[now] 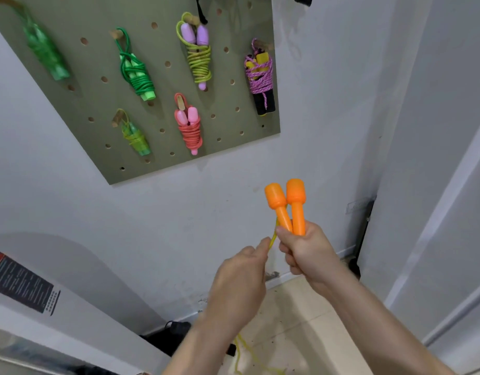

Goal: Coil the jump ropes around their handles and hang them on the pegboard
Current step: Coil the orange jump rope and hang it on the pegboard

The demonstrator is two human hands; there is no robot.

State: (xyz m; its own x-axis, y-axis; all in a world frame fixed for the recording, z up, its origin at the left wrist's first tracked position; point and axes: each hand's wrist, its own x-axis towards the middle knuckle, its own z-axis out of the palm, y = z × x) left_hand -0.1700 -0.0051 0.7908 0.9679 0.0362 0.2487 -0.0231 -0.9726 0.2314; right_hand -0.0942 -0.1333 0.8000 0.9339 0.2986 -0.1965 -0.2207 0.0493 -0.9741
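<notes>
1. The right hand point(306, 253) grips the lower ends of two orange handles point(290, 207), fingers curled round both. The handles stand side by side and nearly upright, their wide caps on top.
2. The left hand point(241, 277) sits just beside and below the right, pinching the yellow rope point(272, 238) between thumb and fingertips close under the handles.
3. From there the rope passes behind the left forearm and shows again lower down, lying loose on the tiled floor point(301, 320).
4. On the wall above hangs the olive pegboard point(98, 98), well apart from the hands.
5. Coiled ropes hang on its pegs: a green bundle point(136, 74), a lilac-handled bundle point(197, 55) wound in yellow-green cord, a black-handled bundle point(260, 79) wound in purple cord, a pink bundle point(191, 125) in coral cord, and a small yellow-green bundle point(136, 139).
6. A blurred green bundle point(44, 50) hangs at the board's upper left.
7. A dark printed label point(19, 282) is stuck to a white surface at lower left.
</notes>
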